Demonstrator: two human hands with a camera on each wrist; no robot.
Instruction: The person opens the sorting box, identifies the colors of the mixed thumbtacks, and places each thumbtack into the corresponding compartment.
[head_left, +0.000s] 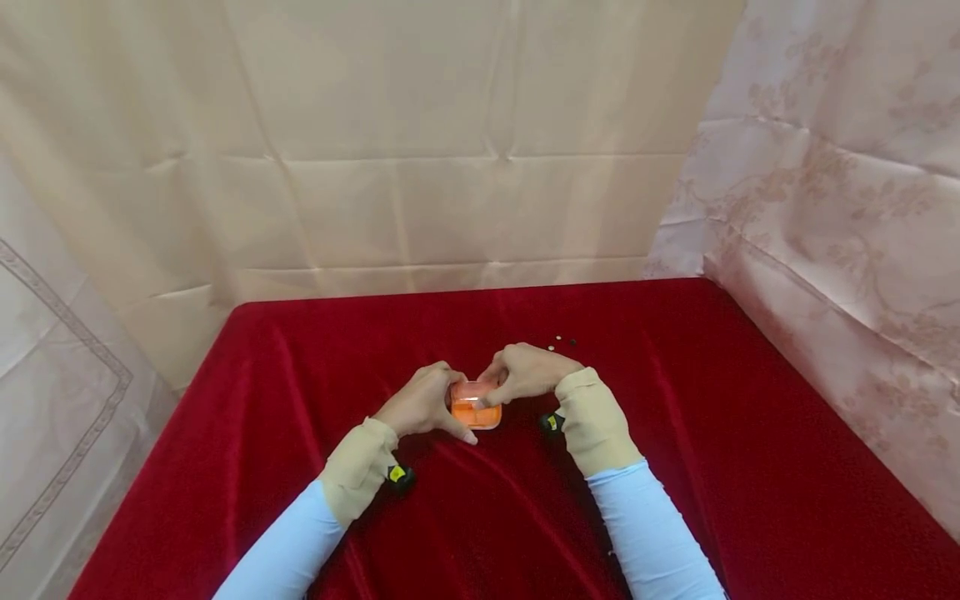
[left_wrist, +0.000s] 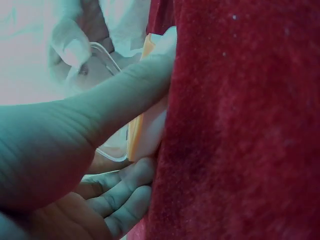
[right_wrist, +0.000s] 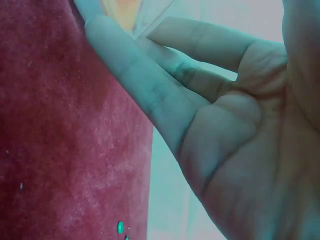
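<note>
A small orange box (head_left: 480, 418) with a clear lid (left_wrist: 116, 150) sits on the red cloth in the middle of the head view. The lid stands tilted up from the orange rim (left_wrist: 134, 142). My left hand (head_left: 426, 402) grips the box's white lower part, thumb on one side and fingers on the other. From the right, my right hand (head_left: 531, 371) pinches the lid between thumb and fingers. What lies inside the box cannot be made out. Beyond the right hand lie a few tiny pieces, white ones (head_left: 558, 337) and a dark one (head_left: 573, 342).
Red velvety cloth (head_left: 337, 350) covers the table, with soft creases. A beige curtain (head_left: 450, 217) hangs behind it, and a flowered curtain (head_left: 847, 217) borders the right side. Small dark devices with yellow labels (head_left: 397, 474) are worn at both wrists.
</note>
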